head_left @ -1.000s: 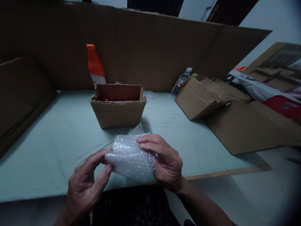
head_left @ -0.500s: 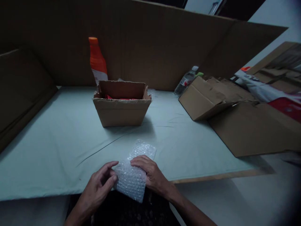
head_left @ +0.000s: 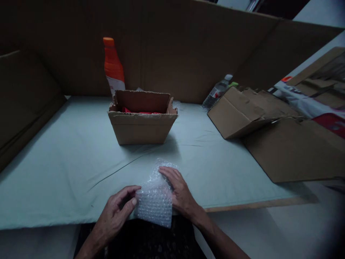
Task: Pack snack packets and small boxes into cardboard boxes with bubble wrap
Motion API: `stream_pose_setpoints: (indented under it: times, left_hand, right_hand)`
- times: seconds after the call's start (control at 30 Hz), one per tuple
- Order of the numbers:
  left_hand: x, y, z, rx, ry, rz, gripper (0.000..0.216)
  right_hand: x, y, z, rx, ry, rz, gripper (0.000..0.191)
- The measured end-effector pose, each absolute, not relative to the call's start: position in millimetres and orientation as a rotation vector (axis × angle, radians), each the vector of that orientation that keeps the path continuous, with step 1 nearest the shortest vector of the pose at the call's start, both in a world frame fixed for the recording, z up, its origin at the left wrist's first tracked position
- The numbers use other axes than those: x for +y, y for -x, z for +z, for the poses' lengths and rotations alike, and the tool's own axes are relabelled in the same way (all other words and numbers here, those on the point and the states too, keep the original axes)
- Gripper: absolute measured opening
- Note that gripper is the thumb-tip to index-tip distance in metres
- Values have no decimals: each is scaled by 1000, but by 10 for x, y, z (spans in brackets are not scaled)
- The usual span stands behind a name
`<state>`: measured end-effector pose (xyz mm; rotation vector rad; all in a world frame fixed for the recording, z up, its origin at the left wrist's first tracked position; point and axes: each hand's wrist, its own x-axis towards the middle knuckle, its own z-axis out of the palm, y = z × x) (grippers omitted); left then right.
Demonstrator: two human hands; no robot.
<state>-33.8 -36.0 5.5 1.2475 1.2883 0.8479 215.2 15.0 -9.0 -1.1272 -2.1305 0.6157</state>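
Observation:
A clear sheet of bubble wrap (head_left: 155,203) lies at the table's front edge, its near part hanging past the edge and its far part angled away to the right. My left hand (head_left: 114,212) holds the left edge, thumb above and fingers partly curled behind it. My right hand (head_left: 179,190) grips the right side, its fingers stretched over the far part; its thumb is mostly hidden. Beyond the hands stands an open cardboard box (head_left: 142,127) with something red (head_left: 126,110) showing inside.
An orange bottle (head_left: 113,66) stands behind the box against a tall cardboard wall (head_left: 175,54). To the right, a clear plastic bottle (head_left: 217,92) leans beside opened cardboard boxes (head_left: 242,111). Pale green cloth (head_left: 81,154) covers the table. More cardboard (head_left: 27,104) stands at left.
My right hand has slid up and to the right along the bubble wrap, uncovering more of its near part. The left hand keeps its hold; the view has shifted slightly.

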Motion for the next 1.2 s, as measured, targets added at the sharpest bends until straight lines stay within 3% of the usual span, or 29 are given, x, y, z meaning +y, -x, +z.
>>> stream_pose_setpoints:
  times: [0.23, 0.5, 1.2]
  left_hand:
    - [-367, 325, 62, 1363, -1308, 878, 28]
    - [-354, 257, 93, 1353, -1288, 875, 30]
    - [-370, 176, 50, 1417, -1253, 854, 26]
  right_hand:
    - [416, -2420, -147, -2212, 1470, 399, 37]
    - [421, -2349, -195, -2218, 1401, 326, 18]
    - [630, -2432, -46, -2275, 1312, 227, 21]
